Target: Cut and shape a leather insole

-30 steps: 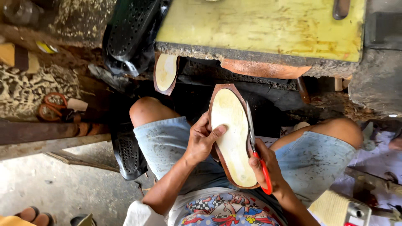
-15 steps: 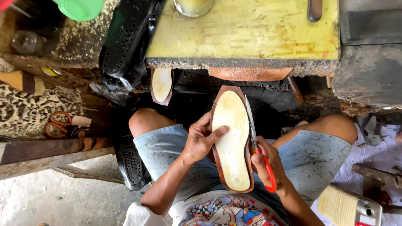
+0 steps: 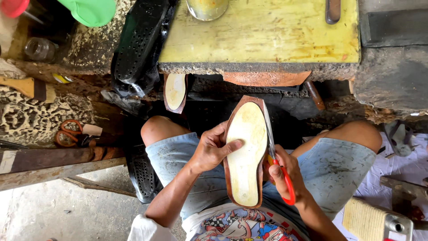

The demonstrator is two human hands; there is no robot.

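**Two hands, one sole, blades along its edge**

Both of your hands are busy over your lap. Your left hand [image 3: 213, 151] clamps the shoe sole [image 3: 244, 151] from its left side: the thumb lies flat across the pale yellow face while the other fingers curl behind the brown rim, which keeps the piece steady and tilted up toward your eyes. The sole stands lengthwise away from you, toe pointing at the yellow workbench [image 3: 267, 33], heel down near your shirt.

Your right hand [image 3: 285, 176] is closed through the red handles of the scissors [image 3: 274, 147], fingers wrapped tight around the loops. The blades run up along the sole's right edge, touching or just beside the rim; from this angle you cannot tell whether they are biting into the material or only resting against it. Holding the sole between your knees, above the denim shorts [image 3: 332, 165], leaves both forearms free to brace.

Around you: a second sole [image 3: 174, 90] leans under the bench edge, a black perforated upper [image 3: 140, 42] hangs at the bench's left, and orange-handled scissors [image 3: 67, 133] lie well apart on the left.
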